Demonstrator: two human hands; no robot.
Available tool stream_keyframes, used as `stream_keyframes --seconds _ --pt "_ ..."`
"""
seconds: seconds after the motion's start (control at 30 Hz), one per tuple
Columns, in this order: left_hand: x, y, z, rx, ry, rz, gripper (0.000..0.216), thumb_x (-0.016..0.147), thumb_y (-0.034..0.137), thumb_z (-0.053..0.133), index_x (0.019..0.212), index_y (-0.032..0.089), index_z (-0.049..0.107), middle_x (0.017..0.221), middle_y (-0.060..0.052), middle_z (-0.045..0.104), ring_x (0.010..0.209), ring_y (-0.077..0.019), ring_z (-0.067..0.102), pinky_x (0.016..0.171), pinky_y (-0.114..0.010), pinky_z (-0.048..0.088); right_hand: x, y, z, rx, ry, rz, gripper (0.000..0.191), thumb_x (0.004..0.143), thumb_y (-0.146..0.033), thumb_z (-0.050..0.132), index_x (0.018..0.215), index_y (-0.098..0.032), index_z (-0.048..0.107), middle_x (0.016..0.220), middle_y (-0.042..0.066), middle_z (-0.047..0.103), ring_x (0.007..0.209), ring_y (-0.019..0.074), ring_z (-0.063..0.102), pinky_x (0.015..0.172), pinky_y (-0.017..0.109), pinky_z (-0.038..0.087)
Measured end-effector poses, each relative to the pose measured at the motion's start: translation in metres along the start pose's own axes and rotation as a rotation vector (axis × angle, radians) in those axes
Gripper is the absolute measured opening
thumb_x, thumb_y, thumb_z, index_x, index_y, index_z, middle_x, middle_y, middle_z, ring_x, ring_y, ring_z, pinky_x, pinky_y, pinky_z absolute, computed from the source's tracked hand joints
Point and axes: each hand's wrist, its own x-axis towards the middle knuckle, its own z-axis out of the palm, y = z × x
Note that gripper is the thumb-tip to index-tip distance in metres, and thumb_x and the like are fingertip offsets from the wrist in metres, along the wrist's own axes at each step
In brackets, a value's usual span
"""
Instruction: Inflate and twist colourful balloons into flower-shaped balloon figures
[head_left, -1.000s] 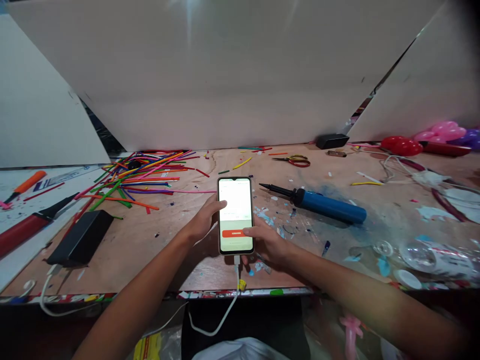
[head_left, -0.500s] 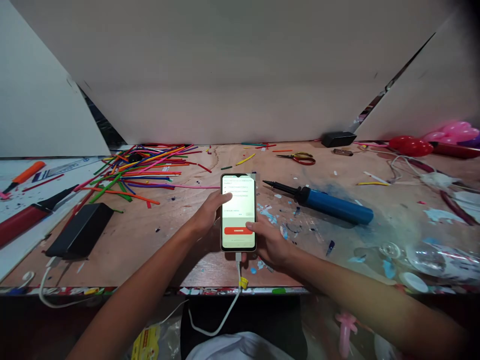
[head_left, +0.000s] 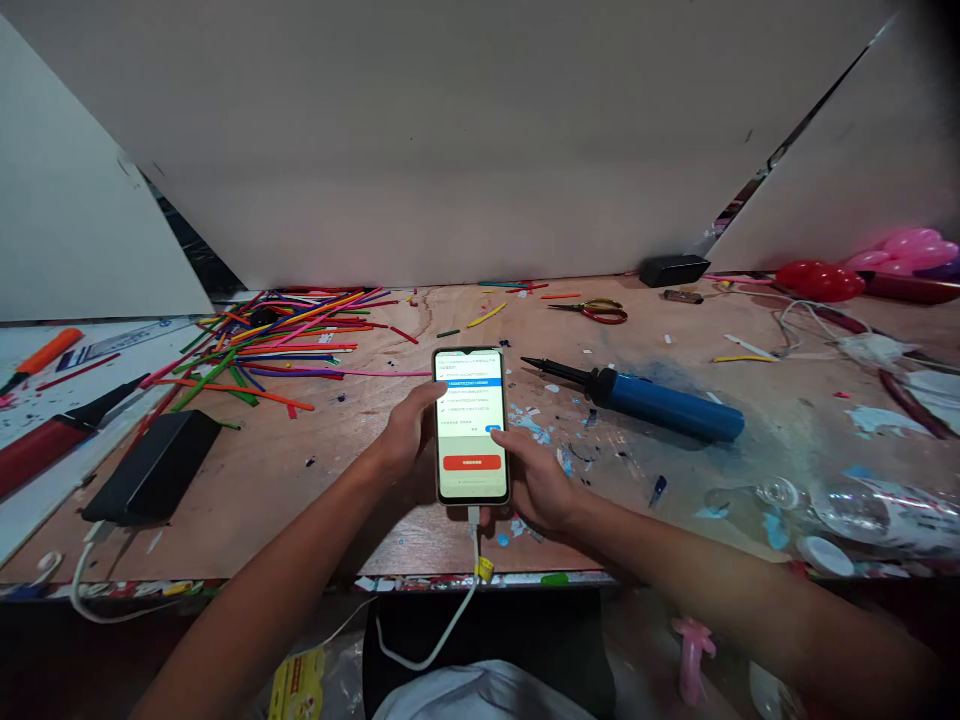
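Observation:
Both of my hands hold a smartphone [head_left: 471,425] upright over the wooden table [head_left: 315,480]. My left hand [head_left: 409,425] grips its left edge, thumb on the upper screen. My right hand [head_left: 536,480] cradles the lower right side, with the thumb resting on the screen near a small blue button. The lit screen shows a list and a red bar. A white cable [head_left: 450,625] runs from the phone's bottom down past the table's front edge.
A blue balloon pump [head_left: 652,405] lies right of the phone. A heap of colourful long balloons [head_left: 285,345] is at the back left, scissors [head_left: 596,310] behind. A black power bank [head_left: 154,478] sits left, a red pump [head_left: 45,445] further left. Inflated balloons [head_left: 862,270] lie far right.
The phone screen now shows a list with a blue highlighted row. My right thumb has moved up the screen; my left thumb slid slightly toward the edge. The view shifted a little.

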Motion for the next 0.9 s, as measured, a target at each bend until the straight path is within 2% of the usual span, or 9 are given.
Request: stream_keyframes --seconds 0.13,0.3,0.5,0.63,0.8,0.9 --pt "0.0002 0.0007 -0.0011 0.008 -0.025 0.034 0.034 0.077 0.041 0.059 0.092 0.013 0.072 0.095 -0.010 0.075 0.092 -0.0302 0.068 0.089 -0.043 0.050 0.0015 0.0016 -0.0028 -0.013 0.003 0.024 0.054 0.082 -0.059 0.048 0.105 -0.011 0.057 0.067 0.011 0.071 0.041 0.0218 0.064 0.030 0.024 0.042" --pt "0.0016 -0.0013 -0.0003 -0.017 -0.046 0.007 0.037 0.078 0.043 0.060 0.097 0.013 0.070 0.094 -0.010 0.075 0.091 -0.0319 0.069 0.086 -0.044 0.051 0.0025 -0.0001 -0.0047 0.002 -0.026 0.029 0.059 0.080 -0.061 0.043 0.098 -0.008 0.063 0.067 0.013 0.070 0.047 0.0231 0.064 0.034 0.028 0.047" --pt "0.0026 -0.0063 -0.0004 -0.021 0.006 0.032 0.039 0.075 0.037 0.066 0.107 0.014 0.063 0.094 -0.007 0.074 0.086 -0.0268 0.069 0.082 -0.040 0.052 0.0048 -0.0022 -0.0030 0.106 0.039 0.008 0.055 0.084 -0.052 0.044 0.117 -0.011 0.057 0.081 0.013 0.072 0.056 0.0246 0.067 0.036 0.031 0.052" --pt "0.0023 -0.0059 0.0006 -0.039 -0.034 0.023 0.038 0.077 0.040 0.064 0.105 0.014 0.063 0.096 -0.010 0.074 0.088 -0.0291 0.069 0.083 -0.043 0.052 0.0059 -0.0015 -0.0047 0.130 0.029 -0.004 0.057 0.088 -0.055 0.041 0.121 -0.012 0.057 0.083 0.013 0.071 0.057 0.0243 0.067 0.037 0.031 0.053" --pt "0.0024 -0.0062 0.0013 -0.048 -0.027 0.040 0.042 0.076 0.040 0.066 0.109 0.014 0.061 0.097 -0.010 0.074 0.094 -0.0298 0.068 0.084 -0.041 0.051 0.0050 -0.0021 -0.0039 0.144 0.036 -0.012 0.056 0.092 -0.054 0.035 0.124 -0.014 0.056 0.084 0.012 0.071 0.057 0.0236 0.067 0.037 0.033 0.054" --pt "0.0020 -0.0062 0.0014 -0.060 -0.044 0.011 0.042 0.076 0.040 0.065 0.109 0.014 0.061 0.097 -0.010 0.073 0.090 -0.0291 0.068 0.082 -0.040 0.051 0.0034 -0.0052 -0.0011 0.154 0.035 -0.008 0.056 0.094 -0.054 0.031 0.124 -0.014 0.056 0.082 0.012 0.070 0.058 0.0252 0.067 0.036 0.033 0.053"
